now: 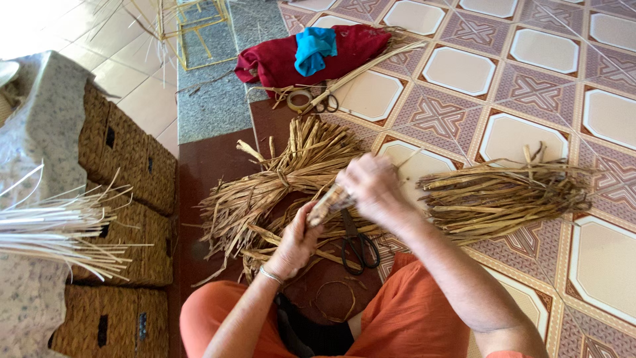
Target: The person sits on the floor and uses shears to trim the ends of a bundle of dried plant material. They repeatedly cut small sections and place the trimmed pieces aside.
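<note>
I sit on a tiled floor in orange trousers. My left hand (296,240) and my right hand (373,187) both grip a short twisted strand of dried brown leaf (329,201), held just above my lap. A silver bracelet circles my left wrist. Under the hands lies a tied bundle of dried leaf strips (291,171). Black scissors (358,245) rest on the floor just below my right hand.
A second bundle of dried strips (503,193) lies at the right. Woven baskets (129,159) stand at the left, with pale thin strips (59,229) over them. A red cloth with a blue cloth (315,50), a tape roll and more scissors lie farther off.
</note>
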{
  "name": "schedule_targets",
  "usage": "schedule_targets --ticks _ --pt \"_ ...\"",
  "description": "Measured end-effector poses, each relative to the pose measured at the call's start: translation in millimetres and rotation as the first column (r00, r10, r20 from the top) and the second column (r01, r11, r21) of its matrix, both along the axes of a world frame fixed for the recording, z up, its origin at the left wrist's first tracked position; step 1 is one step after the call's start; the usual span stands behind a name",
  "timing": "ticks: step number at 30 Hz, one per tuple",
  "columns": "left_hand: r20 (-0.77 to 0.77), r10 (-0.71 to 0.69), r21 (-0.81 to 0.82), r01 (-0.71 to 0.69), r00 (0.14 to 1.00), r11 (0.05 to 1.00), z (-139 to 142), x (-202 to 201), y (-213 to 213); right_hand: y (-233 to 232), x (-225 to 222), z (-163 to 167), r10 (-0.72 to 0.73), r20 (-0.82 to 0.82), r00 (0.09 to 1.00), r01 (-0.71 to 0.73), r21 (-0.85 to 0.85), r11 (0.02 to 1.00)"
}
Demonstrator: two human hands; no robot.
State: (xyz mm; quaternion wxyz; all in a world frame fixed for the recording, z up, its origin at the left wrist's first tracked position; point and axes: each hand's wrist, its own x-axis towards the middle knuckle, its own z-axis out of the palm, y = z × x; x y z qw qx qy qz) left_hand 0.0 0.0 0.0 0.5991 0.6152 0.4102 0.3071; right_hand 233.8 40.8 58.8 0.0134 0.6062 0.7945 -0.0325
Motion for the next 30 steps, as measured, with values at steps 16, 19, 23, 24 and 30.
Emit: schedule_targets --ticks 16,19,23,24,30 --pt "0.354 0.197 -0.181 -0.14 0.914 0.973 -11.6 -32.5 34.7 -87.8 -30.5 -125.0 -0.379 -0.378 0.845 0.384 -0.066 0.921" --pt "0.294 0.22 -0.129 -0.189 0.93 0.973 -7.2 -27.9 33.5 -83.8 -37.3 -116.3 -0.49 -0.221 0.843 0.407 -0.335 0.85" --pt "0.3 0.307 -0.225 -0.246 0.903 0.943 -3.6 -23.3 31.5 -82.8 -39.2 -113.0 -0.538 -0.429 0.726 0.484 -0.238 0.842" --pt "0.29 0.341 -0.274 -0.264 0.894 0.925 -5.1 -24.2 29.2 -83.1 -35.9 -114.6 -0.474 -0.543 0.694 0.5 -0.111 0.859" --pt "0.384 0.238 -0.156 -0.191 0.892 0.969 -8.9 -33.4 26.5 -108.3 -15.3 -121.8 -0.47 -0.818 -0.332 0.255 -0.557 0.79"
